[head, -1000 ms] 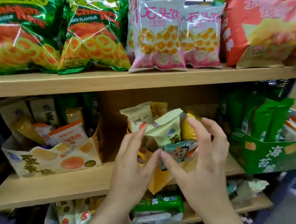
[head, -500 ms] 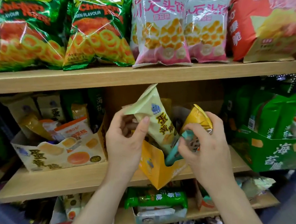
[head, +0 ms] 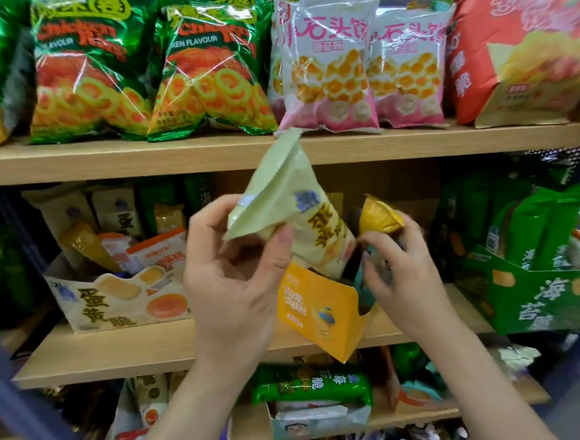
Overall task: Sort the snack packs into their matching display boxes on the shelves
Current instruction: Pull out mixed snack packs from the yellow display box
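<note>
My left hand (head: 233, 277) grips a pale cream-and-green snack pack (head: 292, 213), lifted and tilted above the yellow display box (head: 320, 311) on the middle shelf. My right hand (head: 405, 276) holds a small yellow-orange pack (head: 379, 217) at the box's right side, with a teal pack partly hidden under its fingers. A cream egg-yolk display box (head: 111, 296) with matching cream packs stands to the left. A green seaweed display box (head: 544, 299) stands to the right.
The top shelf (head: 217, 156) carries green chicken-ring bags (head: 93, 68), pink-and-white bags (head: 326, 67) and a red bag (head: 519, 60). The lower shelf holds a green pack (head: 311, 386) and more boxes. A dark upright post (head: 5, 389) crosses the lower left.
My left hand pulled the cream pack up out of the yellow box and raised it. My right hand closed on the yellow-orange pack and stayed beside the box.
</note>
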Tool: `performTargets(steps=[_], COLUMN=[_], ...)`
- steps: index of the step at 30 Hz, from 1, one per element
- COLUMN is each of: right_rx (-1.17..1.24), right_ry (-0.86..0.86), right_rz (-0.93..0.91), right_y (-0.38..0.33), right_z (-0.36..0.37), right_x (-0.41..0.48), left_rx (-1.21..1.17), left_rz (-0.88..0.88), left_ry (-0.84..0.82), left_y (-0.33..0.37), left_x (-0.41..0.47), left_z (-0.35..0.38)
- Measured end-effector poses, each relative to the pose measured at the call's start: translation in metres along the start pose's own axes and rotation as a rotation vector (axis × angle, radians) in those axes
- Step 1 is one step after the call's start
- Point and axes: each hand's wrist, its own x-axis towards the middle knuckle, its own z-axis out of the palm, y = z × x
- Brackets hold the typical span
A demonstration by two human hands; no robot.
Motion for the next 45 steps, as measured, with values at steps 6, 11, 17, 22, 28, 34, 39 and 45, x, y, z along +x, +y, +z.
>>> performTargets(steps=[6, 11, 17, 22, 28, 34, 39, 45], right_rx=[-0.059, 0.04, 0.278, 0.444, 0.583, 0.633, 0.765, 0.991], right_ry=[-0.118, -0.02, -0.085, 0.054, 0.065, -0.331, -0.434, -0.449], right_rz=[0.175, 0.164, -0.058, -0.017, 0.033, 0.197, 0.437, 0.543], right_y=[-0.026, -0.063, -0.128, -0.145, -0.169, -0.181, -0.163, -0.156], right_z=[-0.017, -0.034, -0.024, 0.004, 0.01, 0.034, 0.065, 0.08], right_x=[-0.021, -0.028, -0.037, -0.03, -0.024, -0.023, -0.029, -0.027], left_rx=[0.164, 0.211, 0.284, 0.156, 1.207, 1.493, 1.468, 1.317], left_rz=[0.358, 0.309, 0.138, -0.105, -0.272, -0.439, -0.213, -0.174], left_ry=[-0.025, -0.071, -0.146, -0.323, -0.34, -0.437, -0.485, -0.517], left_y=[0.02, 0.025, 0.034, 0.044, -0.034, -0.072, -0.061, -0.041], left_x=[-0.02, -0.033, -0.033, -0.017, 0.012, 0.019, 0.006, -0.018], left_z=[-0.02, -0.033, -0.047, -0.077, -0.173, -0.205, -0.196, -0.135])
